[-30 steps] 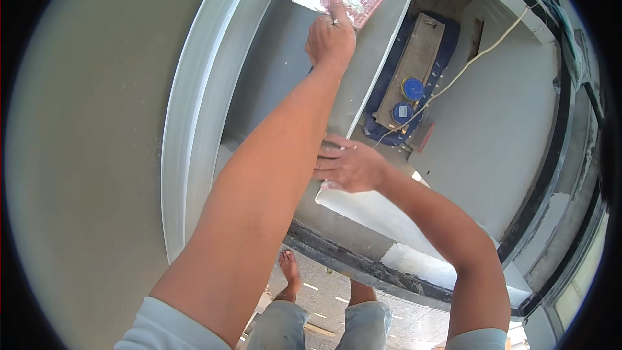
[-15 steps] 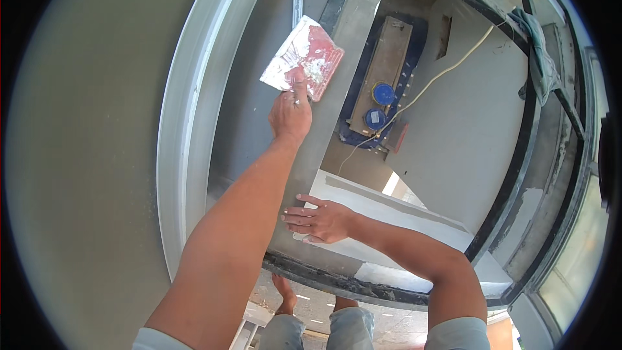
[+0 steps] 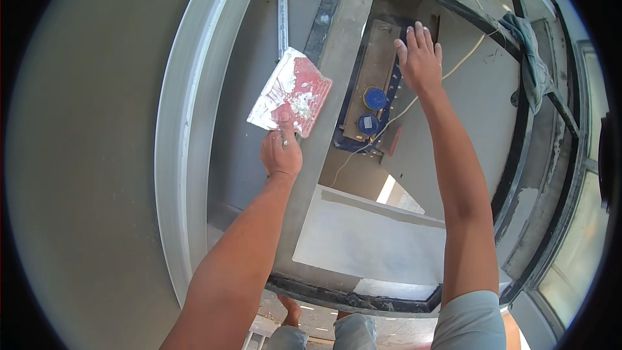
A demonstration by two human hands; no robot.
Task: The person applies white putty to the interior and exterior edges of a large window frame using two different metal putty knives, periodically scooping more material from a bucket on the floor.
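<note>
Left hand (image 3: 281, 154): grip closed on red plaster-smeared trowel (image 3: 291, 93), centre frame.
Right hand (image 3: 420, 58): fingers spread wide, flat, upper right, holding nothing.

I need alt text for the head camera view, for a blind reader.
A person's left hand holds a flat red plaster-smeared trowel against a grey surface, while the right hand reaches forward, fingers spread, open and empty.

Trowel (image 3: 290, 93) left of blue lids (image 3: 374, 98)
</note>
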